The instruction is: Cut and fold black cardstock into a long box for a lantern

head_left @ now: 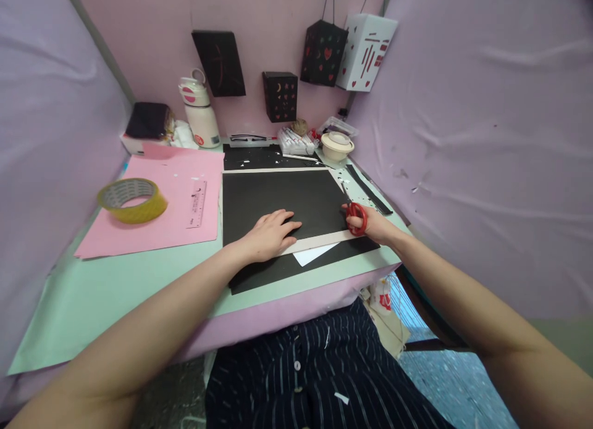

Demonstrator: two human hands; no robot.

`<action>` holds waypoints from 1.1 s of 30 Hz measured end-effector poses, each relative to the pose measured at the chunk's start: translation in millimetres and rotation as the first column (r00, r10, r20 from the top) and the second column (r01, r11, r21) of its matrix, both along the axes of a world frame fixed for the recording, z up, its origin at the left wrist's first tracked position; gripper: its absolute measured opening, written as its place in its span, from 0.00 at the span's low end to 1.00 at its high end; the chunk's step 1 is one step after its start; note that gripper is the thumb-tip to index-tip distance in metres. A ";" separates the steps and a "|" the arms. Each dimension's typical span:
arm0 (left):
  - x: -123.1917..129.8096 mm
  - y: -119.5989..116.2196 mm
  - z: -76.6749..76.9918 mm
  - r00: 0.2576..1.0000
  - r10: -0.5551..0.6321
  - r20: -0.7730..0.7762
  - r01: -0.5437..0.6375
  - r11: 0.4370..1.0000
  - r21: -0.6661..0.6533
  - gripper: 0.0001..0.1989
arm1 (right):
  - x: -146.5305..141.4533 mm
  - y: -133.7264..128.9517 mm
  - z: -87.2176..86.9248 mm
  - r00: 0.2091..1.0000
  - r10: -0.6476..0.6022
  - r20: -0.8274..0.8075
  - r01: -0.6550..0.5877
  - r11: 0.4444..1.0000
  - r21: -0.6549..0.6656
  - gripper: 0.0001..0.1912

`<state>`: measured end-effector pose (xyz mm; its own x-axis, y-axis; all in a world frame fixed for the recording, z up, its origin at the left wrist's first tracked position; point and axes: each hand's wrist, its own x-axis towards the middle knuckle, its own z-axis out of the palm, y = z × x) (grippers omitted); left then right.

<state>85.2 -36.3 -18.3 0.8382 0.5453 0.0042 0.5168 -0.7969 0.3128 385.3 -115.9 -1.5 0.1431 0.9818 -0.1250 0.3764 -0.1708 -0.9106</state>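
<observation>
My left hand (273,234) lies with fingers spread on a large black sheet (282,197) and the pale strip along its near edge. Nothing is held in it. At the sheet's right side, my right hand (368,224) has its fingers through the handles of red scissors (356,219), whose blades point away from me. Another black sheet (259,274) shows beneath at the table's front, with a white paper piece (315,254) on it. Pink sheets (185,231) lie to the left, bearing a clear ruler (196,204) and a roll of yellow tape (139,212).
A white bottle (202,121), a box of pens (296,142) and a cream lidded bowl (337,146) stand at the back. Black strips (369,191) lie at the right edge. Black lanterns (324,54) and a white lantern (367,52) hang above.
</observation>
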 end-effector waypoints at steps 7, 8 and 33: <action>-0.1 -1.1 3.1 1.000 0.010 -0.009 -0.010 1.000 -0.019 0.24 | 28.2 -5.1 -5.3 0.992 -0.105 -0.067 0.107 0.994 0.032 0.22; 0.0 -1.1 3.6 1.000 0.009 -0.010 -0.009 1.000 -0.019 0.24 | 30.6 -5.7 -5.9 0.991 -0.112 -0.073 0.115 0.993 0.037 0.22; -2.1 -1.1 4.3 1.000 0.013 0.009 -0.013 1.000 -0.012 0.23 | 43.5 -6.2 4.6 0.980 -0.177 0.086 0.172 0.983 0.062 0.15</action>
